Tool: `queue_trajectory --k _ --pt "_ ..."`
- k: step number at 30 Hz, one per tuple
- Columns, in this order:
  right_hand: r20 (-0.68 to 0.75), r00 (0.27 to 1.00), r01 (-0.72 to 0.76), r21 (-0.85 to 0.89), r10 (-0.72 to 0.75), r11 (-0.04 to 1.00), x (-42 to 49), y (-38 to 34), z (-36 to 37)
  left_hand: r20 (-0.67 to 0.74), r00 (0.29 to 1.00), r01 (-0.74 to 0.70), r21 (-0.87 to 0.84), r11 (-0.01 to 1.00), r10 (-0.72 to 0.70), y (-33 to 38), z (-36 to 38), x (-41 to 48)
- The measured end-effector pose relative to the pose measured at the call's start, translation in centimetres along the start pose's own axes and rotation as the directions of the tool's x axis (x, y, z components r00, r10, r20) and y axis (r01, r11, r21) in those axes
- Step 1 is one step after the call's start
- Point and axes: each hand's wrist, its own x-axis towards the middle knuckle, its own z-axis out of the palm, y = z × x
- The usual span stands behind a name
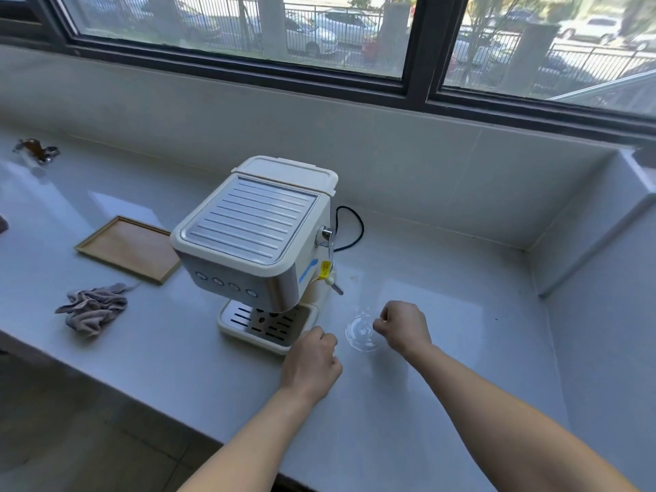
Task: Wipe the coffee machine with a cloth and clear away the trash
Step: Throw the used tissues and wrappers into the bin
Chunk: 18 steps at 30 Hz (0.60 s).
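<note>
A cream and silver coffee machine (255,239) stands on the pale counter (443,403), its drip tray (264,323) facing me. A crumpled grey cloth (94,308) lies on the counter to its left, apart from both hands. Just right of the drip tray sits a clear round plastic item (360,332), a cup or a lid. My right hand (403,326) pinches its right rim with curled fingers. My left hand (312,360) is curled into a fist at the drip tray's front right corner, and I see nothing in it.
A flat wooden tray (129,248) lies left of the machine. A brown and metal object (37,150) sits at the far left back. A black cord (355,225) loops behind the machine. A raised ledge (585,243) bounds the counter on the right, below the window.
</note>
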Motion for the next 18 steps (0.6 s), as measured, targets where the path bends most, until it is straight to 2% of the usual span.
queue_trajectory --k 11,18 --pt "-0.124 0.989 -0.068 0.117 0.083 0.991 -14.9 -4.6 2.3 -0.021 0.987 -0.162 -0.01 0.987 0.162 -7.1 -3.8 -10.4" --pt "-0.07 0.995 -0.065 0.152 0.076 0.986 -24.3 -8.2 6.6 -0.03 0.983 -0.184 -0.066 0.981 0.182 -12.0 -4.3 -18.8"
